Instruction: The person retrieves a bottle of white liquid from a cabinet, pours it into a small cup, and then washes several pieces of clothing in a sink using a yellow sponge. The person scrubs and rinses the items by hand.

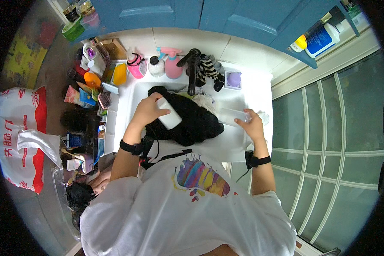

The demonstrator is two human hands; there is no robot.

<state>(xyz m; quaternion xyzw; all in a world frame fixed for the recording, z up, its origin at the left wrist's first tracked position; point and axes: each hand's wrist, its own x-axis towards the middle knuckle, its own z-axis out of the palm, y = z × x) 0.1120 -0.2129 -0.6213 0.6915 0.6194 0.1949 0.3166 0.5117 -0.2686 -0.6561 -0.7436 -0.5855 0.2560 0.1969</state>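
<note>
A white rectangular block, probably a bar of soap (169,114), is gripped in my left hand (148,109) over dark wet-looking cloth. My right hand (253,125) holds a clear plastic box (231,116) by its right end, above the right side of the white sink (232,100). The black cloth (195,123) lies heaped in the basin beneath and between my hands. Behind it, partly covered, rests a piece of pale fabric (205,101). The black faucet (193,72) reaches over the basin from the back edge.
Along the back rim stand a pink spray bottle (173,66), a pink bottle (136,66), striped socks (208,68) and a purple soap in a dish (234,79). Toiletries crowd the left counter, near a tissue pack (22,137). A blue cabinet (192,16) overhangs; a glass-paned door (326,144) flanks the right.
</note>
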